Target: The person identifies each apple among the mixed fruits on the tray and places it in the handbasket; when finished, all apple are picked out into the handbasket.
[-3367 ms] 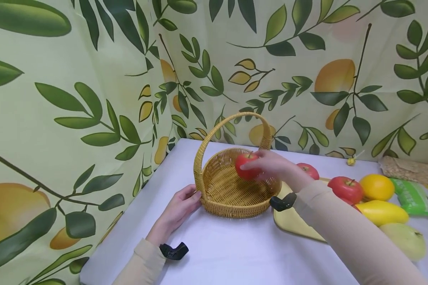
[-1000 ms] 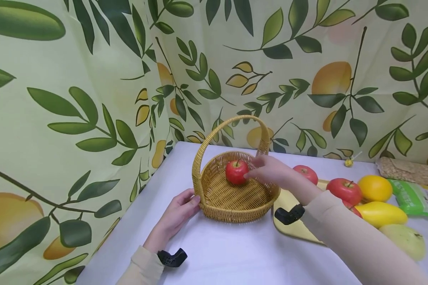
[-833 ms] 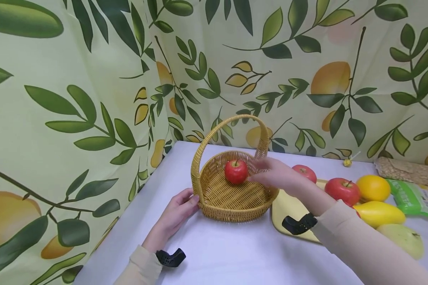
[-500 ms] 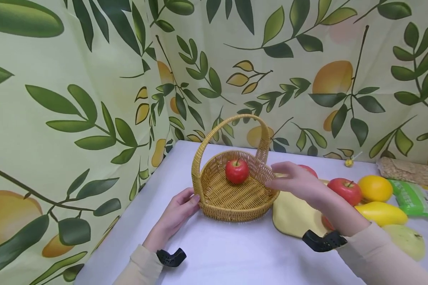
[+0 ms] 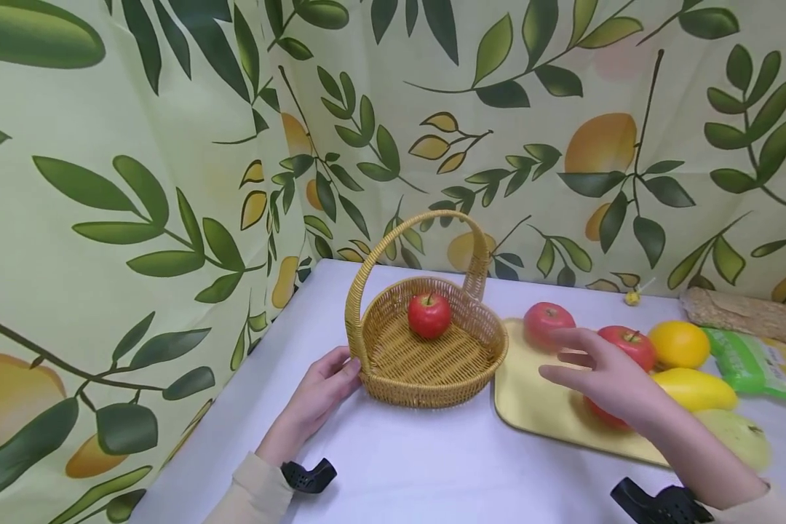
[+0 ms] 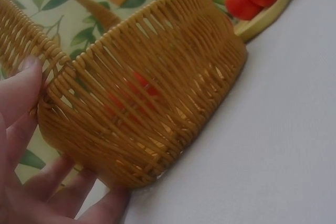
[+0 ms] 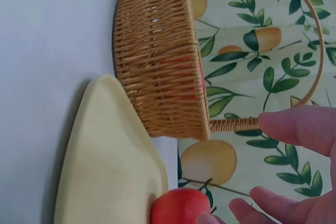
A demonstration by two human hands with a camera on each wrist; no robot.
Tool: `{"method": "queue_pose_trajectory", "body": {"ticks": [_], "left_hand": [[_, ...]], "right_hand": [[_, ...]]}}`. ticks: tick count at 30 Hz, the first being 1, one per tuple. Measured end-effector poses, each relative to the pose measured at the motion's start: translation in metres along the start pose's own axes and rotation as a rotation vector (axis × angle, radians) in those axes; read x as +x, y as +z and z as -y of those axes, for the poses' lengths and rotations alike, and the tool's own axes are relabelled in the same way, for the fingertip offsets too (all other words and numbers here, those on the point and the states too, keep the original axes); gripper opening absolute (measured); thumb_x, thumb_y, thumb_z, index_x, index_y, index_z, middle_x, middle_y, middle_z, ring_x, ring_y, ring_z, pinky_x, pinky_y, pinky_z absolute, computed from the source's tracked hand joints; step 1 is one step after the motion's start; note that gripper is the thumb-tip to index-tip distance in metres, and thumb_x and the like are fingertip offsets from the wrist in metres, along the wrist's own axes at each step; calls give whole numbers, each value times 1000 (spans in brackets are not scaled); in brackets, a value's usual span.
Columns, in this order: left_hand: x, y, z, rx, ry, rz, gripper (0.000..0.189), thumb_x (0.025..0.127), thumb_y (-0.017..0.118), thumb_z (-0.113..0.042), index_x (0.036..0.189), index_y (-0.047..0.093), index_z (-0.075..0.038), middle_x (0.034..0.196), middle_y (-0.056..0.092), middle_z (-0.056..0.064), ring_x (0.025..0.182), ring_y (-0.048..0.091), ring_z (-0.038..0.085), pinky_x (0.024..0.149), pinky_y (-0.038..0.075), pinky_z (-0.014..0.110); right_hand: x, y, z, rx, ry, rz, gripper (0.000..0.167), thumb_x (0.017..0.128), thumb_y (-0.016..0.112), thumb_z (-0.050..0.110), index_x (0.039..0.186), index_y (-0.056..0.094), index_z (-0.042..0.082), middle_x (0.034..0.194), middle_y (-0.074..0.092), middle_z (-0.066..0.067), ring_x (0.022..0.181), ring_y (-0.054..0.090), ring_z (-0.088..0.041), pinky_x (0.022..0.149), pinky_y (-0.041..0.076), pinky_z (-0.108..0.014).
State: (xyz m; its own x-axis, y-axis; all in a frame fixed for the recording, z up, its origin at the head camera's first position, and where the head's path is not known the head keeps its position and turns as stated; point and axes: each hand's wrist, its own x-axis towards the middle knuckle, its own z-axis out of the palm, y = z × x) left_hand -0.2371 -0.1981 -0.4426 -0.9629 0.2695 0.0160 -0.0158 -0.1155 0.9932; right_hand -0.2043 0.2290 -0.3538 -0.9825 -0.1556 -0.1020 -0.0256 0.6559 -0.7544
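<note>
A wicker basket (image 5: 432, 393) with a tall arched handle stands on the table, one red apple (image 5: 429, 315) lying inside. My left hand (image 5: 321, 393) holds the basket's left side, its thumb (image 6: 23, 87) at the foot of the handle and the other fingers lower along the wall. To the right, my right hand (image 5: 612, 375) hovers over the yellow tray (image 5: 537, 400), fingers spread and holding nothing. Near its fingertips a red apple (image 5: 544, 324) sits at the tray's back edge. Another red apple (image 5: 602, 413) is partly hidden beneath the hand.
Right of the hand are a red apple (image 5: 632, 346), an orange (image 5: 679, 344), a yellow mango (image 5: 697, 391) and a pale green round fruit (image 5: 736, 437). Behind them lie a green packet (image 5: 749, 364) and a brown bag (image 5: 747, 313). A leaf-print cloth (image 5: 498, 131) hangs behind the table.
The right hand has let go of the apple in the basket, which now lies there alone. It has drawn back rightward over the tray. The left hand keeps its place on the basket.
</note>
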Motion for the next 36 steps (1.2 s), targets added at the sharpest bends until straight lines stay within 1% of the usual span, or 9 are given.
{"method": "queue_pose_trajectory", "body": {"ticks": [4, 10, 12, 16, 19, 21, 25, 30, 36], "left_hand": [[0, -1, 2, -11, 14, 4, 46, 104, 62, -18, 135, 49, 13, 143, 45, 30, 131, 53, 37, 108, 48, 39], [2, -1, -1, -42, 23, 20, 40, 105, 61, -15, 133, 51, 12, 144, 45, 30, 129, 54, 38, 107, 49, 40], [5, -5, -3, -47, 15, 55, 35, 104, 61, -14, 131, 55, 8, 145, 44, 27, 131, 53, 37, 108, 48, 41], [15, -18, -7, -53, 22, 176, 22, 103, 61, -8, 123, 64, 0, 142, 48, 26, 124, 59, 29, 105, 51, 43], [17, -25, -6, -45, 36, 236, 18, 101, 60, -2, 118, 67, -3, 135, 54, 26, 117, 63, 24, 103, 52, 43], [15, -26, -4, -38, 37, 252, 19, 101, 59, -2, 119, 66, -2, 135, 55, 24, 118, 63, 23, 104, 52, 41], [10, -25, 1, -3, 47, 213, 26, 101, 62, -5, 125, 60, 6, 139, 53, 26, 123, 61, 24, 105, 51, 39], [10, -22, 1, 14, 70, 177, 37, 101, 61, -5, 129, 51, 17, 139, 52, 31, 123, 61, 26, 104, 52, 37], [11, -20, 2, 5, 80, 163, 28, 101, 61, -4, 126, 59, 9, 135, 57, 23, 119, 63, 22, 102, 53, 37]], "right_hand": [[-13, -5, -16, -16, 32, -46, 87, 92, 73, 50, 153, 37, 0, 150, 44, -27, 131, 48, -49, 97, 55, -56], [-35, -17, -38, -23, 101, -130, 84, 96, 70, 48, 153, 35, -2, 149, 42, -29, 128, 47, -52, 94, 54, -62], [-42, -21, -45, -45, 109, -162, 84, 96, 70, 48, 152, 36, -4, 148, 42, -30, 126, 47, -52, 94, 54, -61], [-53, -28, -54, -90, 131, -216, 83, 96, 69, 50, 151, 37, -5, 146, 43, -33, 126, 47, -56, 98, 48, -65], [-56, -31, -59, -83, 167, -211, 87, 97, 67, 51, 153, 33, -5, 149, 37, -36, 130, 41, -59, 100, 43, -70], [-56, -29, -61, -49, 199, -175, 92, 97, 67, 52, 157, 25, -4, 153, 29, -38, 133, 35, -62, 100, 41, -72], [-48, -22, -62, 15, 248, -122, 102, 96, 68, 50, 160, 10, -5, 156, 19, -40, 136, 28, -63, 100, 43, -71], [-41, -14, -62, 40, 260, -151, 104, 97, 69, 45, 160, 4, -5, 157, 17, -40, 138, 26, -61, 102, 42, -70], [-40, -8, -62, 51, 266, -175, 102, 97, 69, 45, 160, 7, -5, 157, 19, -38, 136, 27, -59, 104, 40, -71]]}}
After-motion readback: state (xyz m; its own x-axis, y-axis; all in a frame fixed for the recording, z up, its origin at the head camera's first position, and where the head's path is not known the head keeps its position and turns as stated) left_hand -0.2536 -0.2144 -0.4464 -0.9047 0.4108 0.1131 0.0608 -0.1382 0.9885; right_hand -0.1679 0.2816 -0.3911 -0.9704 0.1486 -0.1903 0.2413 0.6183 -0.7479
